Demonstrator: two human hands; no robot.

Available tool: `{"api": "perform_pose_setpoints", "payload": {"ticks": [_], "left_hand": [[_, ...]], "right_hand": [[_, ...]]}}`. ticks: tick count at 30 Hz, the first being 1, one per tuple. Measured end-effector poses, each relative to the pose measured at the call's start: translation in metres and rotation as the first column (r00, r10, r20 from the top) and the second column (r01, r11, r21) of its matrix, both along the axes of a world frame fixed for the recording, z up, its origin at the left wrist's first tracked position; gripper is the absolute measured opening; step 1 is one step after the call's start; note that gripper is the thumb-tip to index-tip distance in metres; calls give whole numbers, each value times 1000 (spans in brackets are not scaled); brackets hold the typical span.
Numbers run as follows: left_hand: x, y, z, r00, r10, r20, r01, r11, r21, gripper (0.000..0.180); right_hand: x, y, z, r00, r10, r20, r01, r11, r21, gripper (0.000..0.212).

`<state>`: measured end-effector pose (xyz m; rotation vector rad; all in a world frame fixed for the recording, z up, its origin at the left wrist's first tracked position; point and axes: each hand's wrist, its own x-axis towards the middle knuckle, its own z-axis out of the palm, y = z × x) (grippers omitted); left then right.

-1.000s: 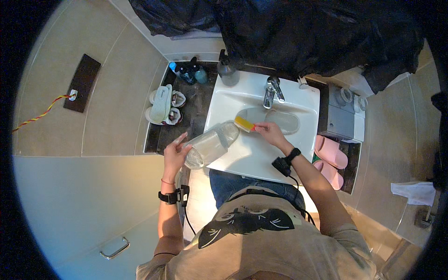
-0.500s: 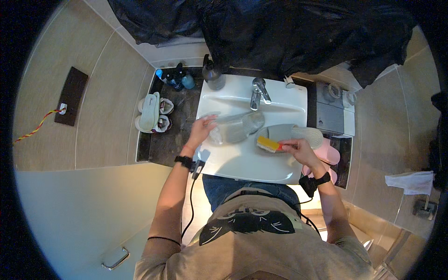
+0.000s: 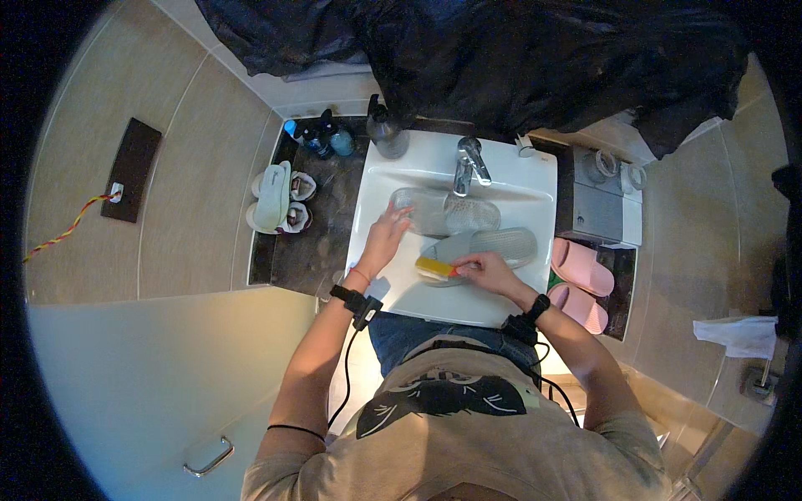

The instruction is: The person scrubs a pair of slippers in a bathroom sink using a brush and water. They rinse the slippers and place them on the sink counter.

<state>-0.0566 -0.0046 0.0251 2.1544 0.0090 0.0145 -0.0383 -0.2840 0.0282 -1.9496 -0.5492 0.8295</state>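
Two grey slippers lie in the white sink. The upper slipper lies below the tap, its toe strap toward the right. My left hand is at its left end, fingers stretched out and apart, touching its edge. The lower slipper lies just in front of it. Closed round the red handle of a yellow scrubbing brush, my right hand holds the brush at the lower slipper's left end. The bristles face toward me and partly cover that end.
A chrome tap rises at the sink's back, with a dark pump bottle to its left. Pink slippers are on the right counter. Pale shoes and small bottles stand on the left. A grey box is at the right.
Both slippers have shifted: the upper one toward the right, the lower one toward the left. My right hand has carried the brush left, and my left hand has moved slightly right.
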Motion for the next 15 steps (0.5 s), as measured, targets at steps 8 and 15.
{"api": "perform_pose_setpoints", "payload": {"ticks": [8, 15], "left_hand": [[-44, 16, -40, 992, -12, -124, 29, 990, 137, 50], [-53, -29, -29, 945, -261, -199, 319, 875, 364, 115]], "right_hand": [[14, -5, 15, 999, 41, -11, -39, 983, 179, 20], [48, -85, 13, 975, -14, 220, 89, 938, -335, 20]]}}
